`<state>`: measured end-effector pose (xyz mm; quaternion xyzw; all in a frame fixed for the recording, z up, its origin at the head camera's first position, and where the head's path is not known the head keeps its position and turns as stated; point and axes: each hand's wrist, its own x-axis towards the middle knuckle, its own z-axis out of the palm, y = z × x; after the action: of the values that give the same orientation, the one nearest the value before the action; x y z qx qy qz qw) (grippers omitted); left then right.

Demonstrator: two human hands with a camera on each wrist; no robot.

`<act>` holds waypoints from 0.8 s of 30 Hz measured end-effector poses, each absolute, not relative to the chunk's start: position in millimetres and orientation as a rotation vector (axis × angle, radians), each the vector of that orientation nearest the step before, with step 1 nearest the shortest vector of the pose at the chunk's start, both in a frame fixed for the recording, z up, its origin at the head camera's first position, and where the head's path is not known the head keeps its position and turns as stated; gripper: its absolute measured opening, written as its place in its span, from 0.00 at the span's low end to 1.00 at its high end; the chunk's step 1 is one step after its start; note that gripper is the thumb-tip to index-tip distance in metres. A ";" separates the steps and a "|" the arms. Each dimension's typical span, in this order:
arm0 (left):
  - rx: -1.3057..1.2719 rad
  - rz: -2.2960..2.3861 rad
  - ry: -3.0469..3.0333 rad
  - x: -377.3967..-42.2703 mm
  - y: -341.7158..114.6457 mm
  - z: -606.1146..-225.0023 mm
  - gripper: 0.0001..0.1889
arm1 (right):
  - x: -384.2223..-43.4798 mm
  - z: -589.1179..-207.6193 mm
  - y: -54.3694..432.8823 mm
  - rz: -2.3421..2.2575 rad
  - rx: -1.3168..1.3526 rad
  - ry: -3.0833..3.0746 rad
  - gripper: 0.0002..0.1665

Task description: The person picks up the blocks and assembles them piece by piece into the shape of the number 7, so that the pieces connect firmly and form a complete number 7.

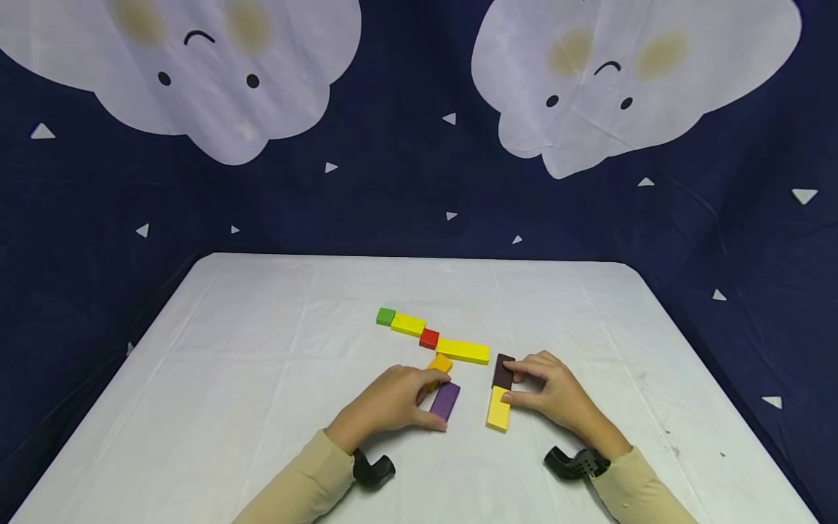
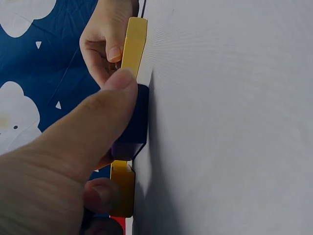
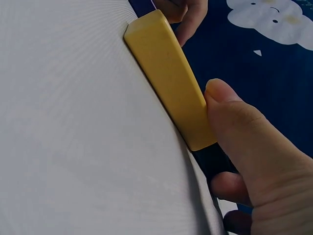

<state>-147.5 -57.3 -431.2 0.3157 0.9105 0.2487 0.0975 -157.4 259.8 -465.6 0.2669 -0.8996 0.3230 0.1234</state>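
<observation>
In the head view my left hand [image 1: 391, 407] pinches a purple block [image 1: 446, 400], with the index finger near its far end and the thumb near its close end. An orange block [image 1: 442, 362] lies just beyond, partly behind those fingers. My right hand [image 1: 556, 393] touches two blocks laid end to end. Its index finger is at the dark brown block [image 1: 502, 375], and its thumb rests against the side of the light yellow block [image 1: 498, 411]. The right wrist view shows that yellow block [image 3: 168, 83] up close beside the thumb.
Beyond the hands, a slanting row holds a green block [image 1: 385, 316], a yellow block [image 1: 409, 324], a red block [image 1: 428, 338] and a longer yellow block [image 1: 463, 351]. All lie on a white-covered table [image 1: 196, 422]. A dark blue cloth [image 1: 406, 196] with clouds hangs behind.
</observation>
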 end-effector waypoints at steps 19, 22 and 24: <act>0.833 0.913 2.548 -144.8 -68.9 -431.8 0.35 | -152.3 -463.4 257.9 0.919 0.783 -2.642 0.32; 0.837 0.914 2.530 -144.8 -69.9 -431.3 0.35 | -152.3 -462.8 257.9 0.917 0.778 -2.641 0.31; 0.839 0.914 2.517 -144.9 -70.3 -431.0 0.34 | -152.3 -462.6 257.8 0.911 0.768 -2.644 0.31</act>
<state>-144.9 -70.3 -431.0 0.2947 0.8844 0.3211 0.1671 -152.3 257.8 -462.6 0.2630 -0.9051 0.3117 0.1203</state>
